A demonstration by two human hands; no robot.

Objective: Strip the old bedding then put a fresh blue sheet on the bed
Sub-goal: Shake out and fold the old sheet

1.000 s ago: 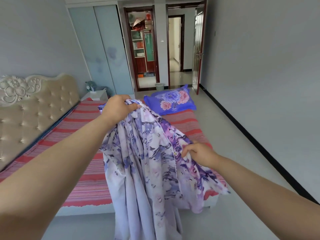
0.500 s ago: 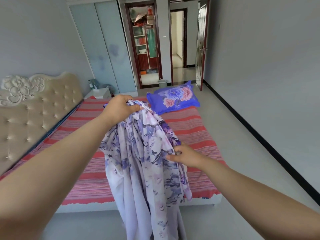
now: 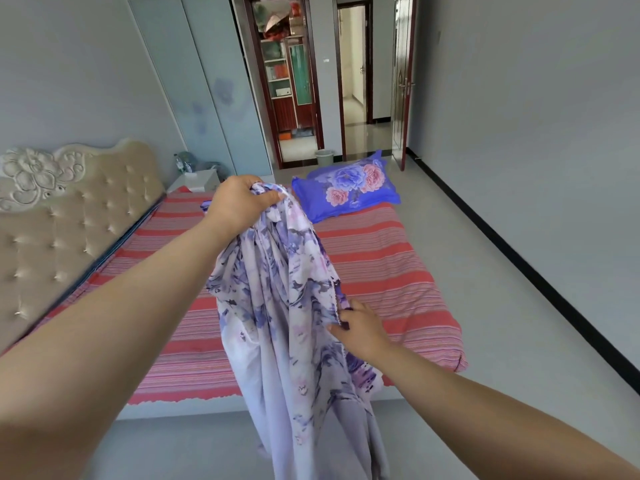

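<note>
A pale purple floral sheet [image 3: 284, 306] hangs bunched in front of me, its lower end trailing to the floor. My left hand [image 3: 240, 202] grips its top, raised above the bed. Lower down, my right hand [image 3: 358, 329] pinches the sheet's right edge between thumb and fingers. Behind the sheet lies the bed [image 3: 381, 271], covered by a red and pink striped cloth. A blue pillow with pink and blue flowers [image 3: 346, 188] rests at the bed's far right corner.
A tufted beige headboard [image 3: 69, 209] runs along the left. A white nightstand [image 3: 197, 180] stands past the bed, with sliding wardrobe doors [image 3: 204, 81] behind it. An open doorway [image 3: 291, 81], a small bin [image 3: 324, 156] and grey floor [image 3: 519, 306] lie to the right.
My right hand has slid inward and down along the sheet's edge, gathering the spread cloth into a narrower hanging bunch. The left hand keeps its grip at the top.
</note>
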